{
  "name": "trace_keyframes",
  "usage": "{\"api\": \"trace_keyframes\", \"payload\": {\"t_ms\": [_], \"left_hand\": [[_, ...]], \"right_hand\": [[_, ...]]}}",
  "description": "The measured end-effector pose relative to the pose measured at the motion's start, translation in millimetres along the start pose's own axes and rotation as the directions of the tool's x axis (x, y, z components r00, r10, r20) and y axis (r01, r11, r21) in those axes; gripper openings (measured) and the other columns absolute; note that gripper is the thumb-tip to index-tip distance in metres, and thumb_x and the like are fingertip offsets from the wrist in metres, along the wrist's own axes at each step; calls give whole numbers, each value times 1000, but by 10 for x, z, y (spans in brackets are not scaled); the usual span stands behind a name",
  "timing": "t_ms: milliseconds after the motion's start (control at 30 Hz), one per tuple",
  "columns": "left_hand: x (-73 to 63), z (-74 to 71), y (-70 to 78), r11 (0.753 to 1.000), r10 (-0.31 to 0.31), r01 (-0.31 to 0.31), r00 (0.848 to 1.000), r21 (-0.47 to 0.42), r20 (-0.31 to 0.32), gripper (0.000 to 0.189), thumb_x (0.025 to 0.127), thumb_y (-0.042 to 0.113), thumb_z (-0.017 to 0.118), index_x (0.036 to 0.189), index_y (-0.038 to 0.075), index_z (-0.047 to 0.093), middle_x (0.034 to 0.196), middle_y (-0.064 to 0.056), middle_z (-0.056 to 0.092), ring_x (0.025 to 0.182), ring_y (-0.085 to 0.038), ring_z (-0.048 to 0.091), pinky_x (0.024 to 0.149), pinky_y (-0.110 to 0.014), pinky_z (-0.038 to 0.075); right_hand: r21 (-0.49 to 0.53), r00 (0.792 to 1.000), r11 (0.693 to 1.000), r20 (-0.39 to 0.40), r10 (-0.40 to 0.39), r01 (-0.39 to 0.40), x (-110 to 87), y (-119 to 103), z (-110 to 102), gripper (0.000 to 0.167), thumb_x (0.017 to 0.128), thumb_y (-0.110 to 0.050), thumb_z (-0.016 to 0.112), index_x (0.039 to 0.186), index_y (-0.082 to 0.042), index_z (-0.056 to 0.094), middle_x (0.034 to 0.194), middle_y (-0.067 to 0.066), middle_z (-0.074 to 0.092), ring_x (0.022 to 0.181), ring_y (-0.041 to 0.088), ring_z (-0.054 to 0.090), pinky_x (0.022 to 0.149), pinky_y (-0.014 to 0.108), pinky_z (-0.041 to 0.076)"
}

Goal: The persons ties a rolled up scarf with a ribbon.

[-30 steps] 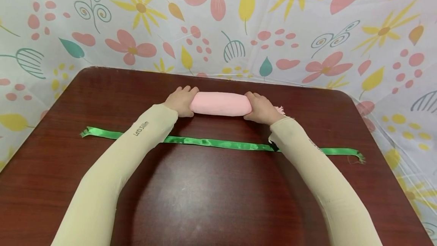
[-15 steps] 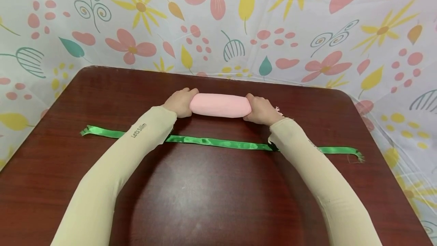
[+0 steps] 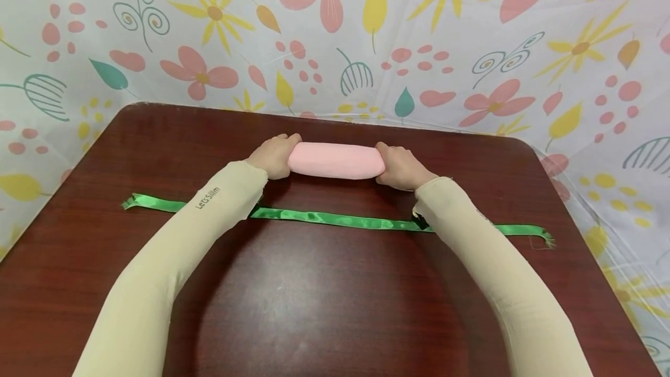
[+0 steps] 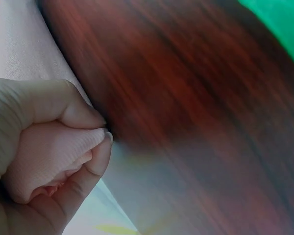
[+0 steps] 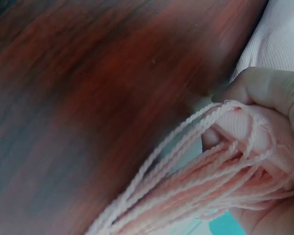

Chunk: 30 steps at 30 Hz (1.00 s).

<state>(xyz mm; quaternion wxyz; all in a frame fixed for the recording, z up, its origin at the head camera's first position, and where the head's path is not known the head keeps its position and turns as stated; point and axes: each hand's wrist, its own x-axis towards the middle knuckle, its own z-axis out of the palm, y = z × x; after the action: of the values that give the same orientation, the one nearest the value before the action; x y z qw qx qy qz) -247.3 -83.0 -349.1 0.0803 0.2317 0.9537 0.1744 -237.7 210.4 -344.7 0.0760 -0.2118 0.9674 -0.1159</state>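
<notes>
A pink scarf (image 3: 336, 160), rolled into a thick cylinder, lies crosswise between my two hands near the far side of the table. My left hand (image 3: 274, 157) grips its left end; in the left wrist view, thumb and a fingertip pinch the folded edge of the ribbed cloth (image 4: 54, 152). The right end is gripped by my right hand (image 3: 400, 167). Twisted fringe (image 5: 186, 181) hangs out of that end past the thumb in the right wrist view. Nearer to me, a green satin ribbon (image 3: 335, 219) stretches across the table, passing under both sleeved forearms.
The dark reddish-brown wooden table (image 3: 314, 301) has rounded far corners. Behind it hangs a white cloth (image 3: 314, 45) printed with flowers and leaves. The ribbon's frayed ends show beyond each forearm.
Both hands keep their grip, and the roll has shifted only slightly to the left. The bit of fringe seen behind the right hand earlier is hidden now in the head view.
</notes>
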Motion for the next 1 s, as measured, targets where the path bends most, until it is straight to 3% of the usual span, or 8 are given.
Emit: {"api": "trace_keyframes", "payload": {"t_ms": [267, 633, 1000], "left_hand": [[-13, -105, 53, 1000, 11, -11, 1000, -11, -26, 51, 76, -6, 64, 121, 0, 42, 113, -21, 56, 103, -34, 56, 89, -43, 45], [-25, -136, 130, 1000, 3, -3, 1000, -17, 10, 55, 78, -4, 66, 125, 2, 38, 118, -20, 54, 104, -32, 54, 90, -42, 44], [-40, -202, 190, 997, 66, -66, 998, -35, -11, 53, 76, -4, 66, 123, 1, 42, 115, -20, 55, 104, -32, 54, 89, -43, 44]], "right_hand": [[23, 999, 999, -27, -38, 39, -73, -1, -131, 44, 73, -4, 72, 108, 2, 47, 99, 20, 61, 86, 34, 59, 76, 48, 48], [26, 999, 999, -26, -39, 39, -191, 10, -173, 44, 72, -4, 75, 106, 1, 48, 96, 19, 62, 83, 33, 60, 74, 46, 49], [12, 994, 997, -76, -81, 82, -365, -22, -290, 39, 69, -5, 74, 100, 0, 51, 87, 15, 63, 74, 29, 60, 67, 43, 48]]}}
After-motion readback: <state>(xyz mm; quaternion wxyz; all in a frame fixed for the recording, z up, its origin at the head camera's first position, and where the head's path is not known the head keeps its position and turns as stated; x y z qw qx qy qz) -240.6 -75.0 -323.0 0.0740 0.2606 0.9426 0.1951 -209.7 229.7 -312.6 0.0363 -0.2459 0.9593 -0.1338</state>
